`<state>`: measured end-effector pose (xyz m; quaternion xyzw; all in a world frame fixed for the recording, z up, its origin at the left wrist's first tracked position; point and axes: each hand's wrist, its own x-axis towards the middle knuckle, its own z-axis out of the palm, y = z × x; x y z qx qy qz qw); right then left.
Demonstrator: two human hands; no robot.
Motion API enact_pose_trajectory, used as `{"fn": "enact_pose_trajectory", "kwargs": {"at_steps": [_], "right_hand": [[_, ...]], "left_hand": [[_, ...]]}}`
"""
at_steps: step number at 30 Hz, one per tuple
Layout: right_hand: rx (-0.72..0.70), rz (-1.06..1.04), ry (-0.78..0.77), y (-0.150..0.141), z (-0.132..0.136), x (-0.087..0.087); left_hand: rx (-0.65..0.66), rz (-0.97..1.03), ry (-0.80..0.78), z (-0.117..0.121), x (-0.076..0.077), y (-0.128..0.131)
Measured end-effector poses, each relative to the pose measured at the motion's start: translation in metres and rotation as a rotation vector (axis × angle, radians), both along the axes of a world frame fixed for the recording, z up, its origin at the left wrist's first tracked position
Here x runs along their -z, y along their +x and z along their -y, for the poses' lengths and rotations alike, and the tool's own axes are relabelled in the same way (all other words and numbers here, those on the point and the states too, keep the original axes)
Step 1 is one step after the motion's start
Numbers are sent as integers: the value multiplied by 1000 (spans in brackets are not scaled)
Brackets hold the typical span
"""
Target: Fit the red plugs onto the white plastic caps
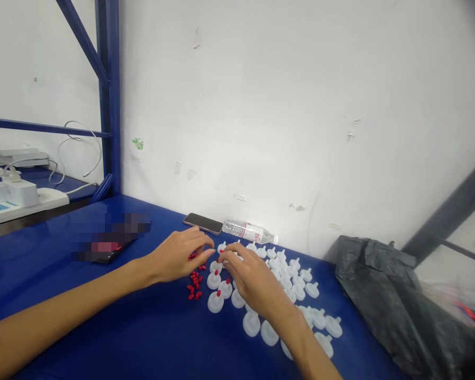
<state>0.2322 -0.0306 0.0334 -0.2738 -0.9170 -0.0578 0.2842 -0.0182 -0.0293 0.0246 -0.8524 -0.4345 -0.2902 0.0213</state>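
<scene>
My left hand (184, 254) hovers above a loose pile of small red caps (195, 279), its thumb and curved fingers slightly apart with nothing visible between them. Close to its right, my right hand (248, 275) has curled fingers, with the fingertips closed at a small red cap over the white spouted lids. Several translucent white round lids with narrow spouts (252, 323) lie under and around my right hand. Nearest the red pile, a few lids carry red caps on their spouts, such as this capped lid (216, 302). My right hand hides part of the lids.
A phone (203, 224) and a clear plastic bottle (250, 231) lie along the wall. A dark, partly blurred item (113, 240) rests at left on the blue table (150, 338). A black plastic bag (374, 285) is at right; a power strip (49, 201) sits far left.
</scene>
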Motion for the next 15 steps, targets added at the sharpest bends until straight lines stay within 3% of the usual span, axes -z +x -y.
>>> {"fn": "enact_pose_trajectory", "kwargs": {"at_steps": [15], "right_hand": [[-46,-82,74,-9,3,3]], "left_hand": [[77,-5,-55,8,9,13]]}}
